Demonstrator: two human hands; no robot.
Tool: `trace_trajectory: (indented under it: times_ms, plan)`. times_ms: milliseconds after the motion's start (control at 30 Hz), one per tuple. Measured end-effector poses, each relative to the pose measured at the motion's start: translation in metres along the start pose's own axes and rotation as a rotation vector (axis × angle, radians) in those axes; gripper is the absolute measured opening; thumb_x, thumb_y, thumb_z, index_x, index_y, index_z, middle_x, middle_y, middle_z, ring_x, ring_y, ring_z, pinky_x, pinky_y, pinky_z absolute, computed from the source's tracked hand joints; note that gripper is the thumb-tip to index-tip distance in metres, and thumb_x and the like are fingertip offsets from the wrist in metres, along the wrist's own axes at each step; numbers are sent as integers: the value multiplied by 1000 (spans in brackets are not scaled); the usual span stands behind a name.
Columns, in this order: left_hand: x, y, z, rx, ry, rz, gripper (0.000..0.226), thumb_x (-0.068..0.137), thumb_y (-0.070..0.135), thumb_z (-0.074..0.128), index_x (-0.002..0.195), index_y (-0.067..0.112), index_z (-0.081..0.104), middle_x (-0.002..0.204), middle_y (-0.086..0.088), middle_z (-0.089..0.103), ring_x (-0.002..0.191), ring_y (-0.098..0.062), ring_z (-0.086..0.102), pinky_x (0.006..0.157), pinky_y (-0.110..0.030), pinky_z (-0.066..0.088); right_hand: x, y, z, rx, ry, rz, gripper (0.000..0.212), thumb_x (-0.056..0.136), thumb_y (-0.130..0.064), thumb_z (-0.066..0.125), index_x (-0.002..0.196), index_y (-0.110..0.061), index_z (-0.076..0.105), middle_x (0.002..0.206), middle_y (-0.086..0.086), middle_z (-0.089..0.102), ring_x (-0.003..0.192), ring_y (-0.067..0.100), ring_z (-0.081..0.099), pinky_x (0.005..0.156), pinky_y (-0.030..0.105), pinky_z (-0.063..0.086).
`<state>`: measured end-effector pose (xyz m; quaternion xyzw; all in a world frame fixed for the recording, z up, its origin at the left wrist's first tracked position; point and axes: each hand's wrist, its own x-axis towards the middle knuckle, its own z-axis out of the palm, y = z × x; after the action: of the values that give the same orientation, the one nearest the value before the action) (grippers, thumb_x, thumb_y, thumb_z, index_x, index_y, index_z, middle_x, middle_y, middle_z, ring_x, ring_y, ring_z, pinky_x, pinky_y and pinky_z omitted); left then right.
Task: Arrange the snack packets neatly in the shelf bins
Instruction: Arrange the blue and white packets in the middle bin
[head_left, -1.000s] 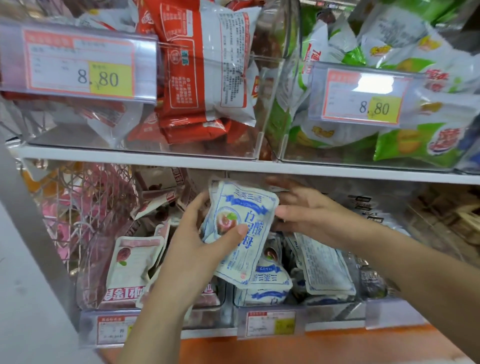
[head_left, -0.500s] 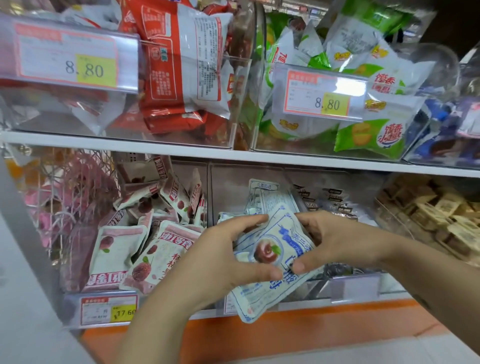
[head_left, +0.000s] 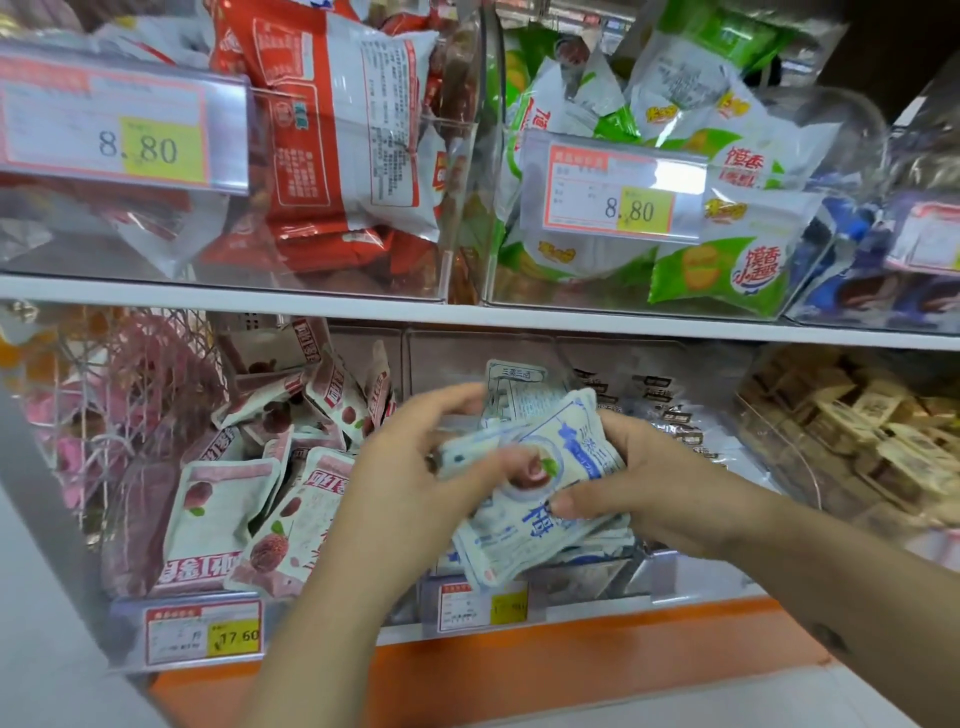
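our left hand (head_left: 410, 467) and right hand (head_left: 644, 483) both grip a loose stack of blue-and-white snack packets (head_left: 524, 525) above the middle lower bin (head_left: 467, 358); next, we judge, comes squaring them and seating them inside.

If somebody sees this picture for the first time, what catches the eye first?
The two hands in the middle: left hand and right hand together grip a bunch of blue-and-white packets at the lower middle bin. Above, red packets lie in the upper left bin and green packets in the upper middle bin, each behind an 8.80 price tag.
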<state>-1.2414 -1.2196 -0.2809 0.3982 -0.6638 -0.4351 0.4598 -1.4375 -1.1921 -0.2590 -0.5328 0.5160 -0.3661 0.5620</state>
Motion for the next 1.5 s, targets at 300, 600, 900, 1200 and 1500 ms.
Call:
trace_trajectory:
  times_ms: [300, 600, 900, 1200, 1500]
  plan:
    - [11, -40, -14, 139, 335, -161, 20, 91, 25, 59, 110, 28, 62, 109, 10, 64, 86, -3, 61, 81, -35, 52, 72, -5, 1, -493, 557, -151, 27, 73, -19, 81, 71, -10, 55, 60, 0, 58, 47, 12, 52, 48, 24, 42]
    - [19, -54, -20, 158, 307, -194, 22, 92, 19, 56, 103, 37, 60, 96, 14, 66, 74, -15, 62, 72, -35, 52, 175, 10, -12, -955, 308, -123, 50, 75, -16, 75, 121, -22, 56, 108, -2, 64, 90, 13, 61, 65, 15, 44]
    - [26, -60, -27, 85, 332, -215, 18, 91, 20, 58, 103, 33, 64, 91, 16, 66, 74, -18, 65, 68, -32, 52, 228, 10, -5, -1300, 26, 41, 63, 77, -9, 73, 131, -9, 41, 127, 12, 55, 95, 20, 53, 66, 20, 42]
    - [27, -62, -26, 132, 270, -212, 20, 91, 21, 59, 101, 38, 61, 94, 16, 65, 74, -17, 66, 72, -34, 54, 186, 4, -7, -1199, 305, -153, 46, 85, -25, 66, 127, -33, 49, 130, -6, 52, 106, 16, 56, 86, 26, 46]
    - [19, -53, -21, 241, 136, -165, 22, 90, 24, 60, 109, 37, 61, 104, 18, 61, 85, 8, 55, 73, -11, 42, 43, -10, -35, -1208, 169, -116, 28, 84, -35, 66, 111, -33, 60, 108, -16, 62, 97, -2, 55, 79, 5, 36]
